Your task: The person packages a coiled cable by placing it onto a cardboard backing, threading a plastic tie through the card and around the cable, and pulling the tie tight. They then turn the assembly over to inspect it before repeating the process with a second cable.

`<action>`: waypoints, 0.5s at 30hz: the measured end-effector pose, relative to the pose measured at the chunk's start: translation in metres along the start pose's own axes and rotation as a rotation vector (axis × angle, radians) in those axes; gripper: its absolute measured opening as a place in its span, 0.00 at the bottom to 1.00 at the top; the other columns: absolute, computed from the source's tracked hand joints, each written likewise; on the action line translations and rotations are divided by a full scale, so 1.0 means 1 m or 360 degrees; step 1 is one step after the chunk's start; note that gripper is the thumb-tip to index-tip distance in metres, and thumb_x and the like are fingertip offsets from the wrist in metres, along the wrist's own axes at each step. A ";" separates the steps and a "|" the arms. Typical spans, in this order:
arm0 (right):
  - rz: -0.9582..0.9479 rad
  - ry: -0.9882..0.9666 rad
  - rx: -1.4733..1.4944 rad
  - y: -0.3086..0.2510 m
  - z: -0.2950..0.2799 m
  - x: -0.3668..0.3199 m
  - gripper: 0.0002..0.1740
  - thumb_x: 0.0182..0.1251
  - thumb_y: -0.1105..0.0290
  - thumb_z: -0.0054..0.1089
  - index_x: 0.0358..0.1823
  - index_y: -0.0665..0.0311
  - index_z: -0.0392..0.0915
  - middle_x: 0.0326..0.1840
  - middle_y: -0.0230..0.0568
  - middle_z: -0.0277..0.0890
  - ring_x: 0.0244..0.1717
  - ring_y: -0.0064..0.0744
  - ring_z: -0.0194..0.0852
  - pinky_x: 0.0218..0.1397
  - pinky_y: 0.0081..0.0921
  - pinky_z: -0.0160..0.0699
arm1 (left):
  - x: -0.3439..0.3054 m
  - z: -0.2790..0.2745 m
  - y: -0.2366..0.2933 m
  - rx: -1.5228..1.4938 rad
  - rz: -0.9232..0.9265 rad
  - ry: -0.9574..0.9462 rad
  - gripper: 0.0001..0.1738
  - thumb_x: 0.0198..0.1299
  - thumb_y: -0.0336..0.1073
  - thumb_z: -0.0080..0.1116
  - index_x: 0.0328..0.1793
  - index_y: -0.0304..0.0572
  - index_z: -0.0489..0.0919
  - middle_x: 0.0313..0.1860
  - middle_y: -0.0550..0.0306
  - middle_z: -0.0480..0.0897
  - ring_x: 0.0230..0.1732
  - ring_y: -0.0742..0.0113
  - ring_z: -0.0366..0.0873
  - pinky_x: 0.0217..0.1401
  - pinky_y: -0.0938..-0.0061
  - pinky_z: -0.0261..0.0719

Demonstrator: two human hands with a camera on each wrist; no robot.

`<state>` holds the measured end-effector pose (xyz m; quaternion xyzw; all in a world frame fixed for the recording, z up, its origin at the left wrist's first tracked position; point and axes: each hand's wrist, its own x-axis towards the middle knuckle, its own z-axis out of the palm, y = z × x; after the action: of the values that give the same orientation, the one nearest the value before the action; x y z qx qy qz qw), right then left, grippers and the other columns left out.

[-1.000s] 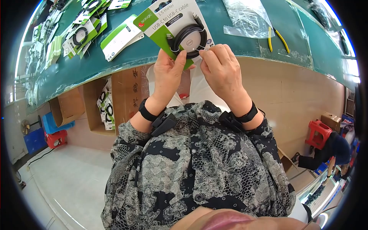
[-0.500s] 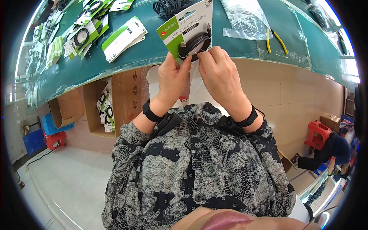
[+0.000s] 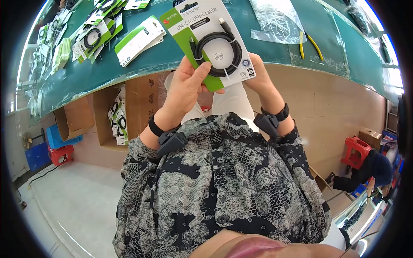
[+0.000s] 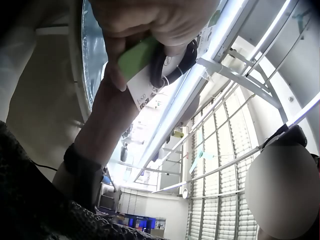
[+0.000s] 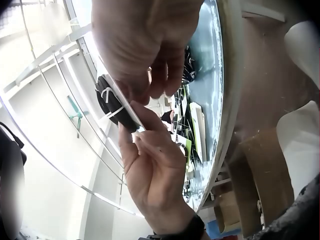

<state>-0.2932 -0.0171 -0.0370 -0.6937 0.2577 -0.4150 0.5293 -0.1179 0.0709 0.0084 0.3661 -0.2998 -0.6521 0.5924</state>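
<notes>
A white and green retail card (image 3: 243, 45) printed "USB-C to USB-C cable" faces up over the table's front edge. On it lies a coiled black USB-C cable (image 3: 238, 56), bound with white ties; a short tie end sticks out at the coil's bottom. My left hand (image 3: 183, 88) grips the card's lower left, thumb on the front beside the coil. Behind the card's right edge is my right hand (image 3: 259, 76), its fingers hidden in the head view. In the right wrist view, that right hand (image 5: 145, 45) has bent fingers close at the card's back; I cannot tell whether they pinch anything.
Blank cards (image 3: 140, 41) lie stacked on the green table (image 3: 103, 84), left of several carded cables (image 3: 92, 38). To the right are a bag of white ties (image 3: 277, 21) and yellow-handled pliers (image 3: 310, 45). Below stands a carton (image 3: 105, 124) containing packaged cables. A person sits far right.
The card first tipped up and is now tilted back flat, its front in full view. My right hand has left the tie at the coil's front and moved behind the card's right side.
</notes>
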 end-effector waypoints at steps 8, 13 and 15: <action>-0.0122 0.0278 -0.0066 0.027 0.032 -0.008 0.19 0.58 0.80 0.61 0.53 0.69 0.74 0.45 0.38 0.80 0.45 0.24 0.77 0.49 0.22 0.76 | -0.004 -0.003 -0.004 -0.0057 -0.0027 -0.0025 0.17 0.71 0.33 0.44 0.63 0.41 0.62 0.56 0.56 0.74 0.50 0.62 0.80 0.40 0.62 0.89; 0.0382 0.0258 0.0008 0.011 0.027 -0.009 0.16 0.57 0.80 0.60 0.49 0.70 0.74 0.42 0.39 0.79 0.44 0.30 0.78 0.47 0.25 0.76 | -0.001 -0.010 -0.003 -0.0060 -0.0046 0.0021 0.17 0.70 0.34 0.45 0.64 0.42 0.63 0.56 0.56 0.74 0.50 0.62 0.80 0.41 0.61 0.88; 0.0189 0.0283 -0.0117 0.015 0.026 -0.006 0.16 0.57 0.81 0.59 0.48 0.70 0.74 0.41 0.40 0.78 0.43 0.32 0.77 0.46 0.25 0.76 | 0.003 -0.012 -0.002 -0.0058 -0.0009 0.0025 0.17 0.70 0.34 0.45 0.64 0.42 0.63 0.56 0.56 0.74 0.50 0.62 0.80 0.41 0.61 0.88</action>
<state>-0.2730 -0.0033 -0.0555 -0.6565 0.3594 -0.4331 0.5022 -0.1088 0.0685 -0.0002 0.3611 -0.2821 -0.6563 0.5994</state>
